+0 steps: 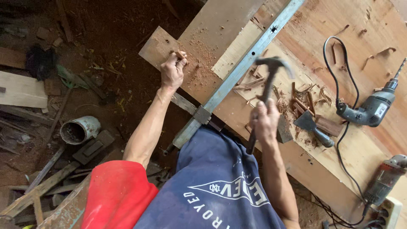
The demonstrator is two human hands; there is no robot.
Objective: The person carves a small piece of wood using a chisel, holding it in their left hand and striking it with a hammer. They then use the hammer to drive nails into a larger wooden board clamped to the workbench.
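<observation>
— While the hammer (pixel 268 91) is gripped, how is it held?

— Its dark handle is wrapped fully by the right hand (pixel 265 123), fingers closed tight around the lower part. The blurred head is raised above the fist, and the handle's end pokes out below it.

— And what is held by the left hand (pixel 173 72)?

— A small wooden piece (pixel 180 55) is pinched at the fingertips, the fist closed on it and pressed to the board (pixel 203 38). Sawdust is scattered just beyond that grip.

— What is found between the two grips?

— A long metal bar (pixel 241 70) is laid across the board, running between them.

— And past the hammer grip?

— A scraper (pixel 311 127) is seen just beside the right fist among wood chips (pixel 305 101). Farther out, a grey drill (pixel 373 108) is lying with its black cord (pixel 330 63) looped around.
</observation>
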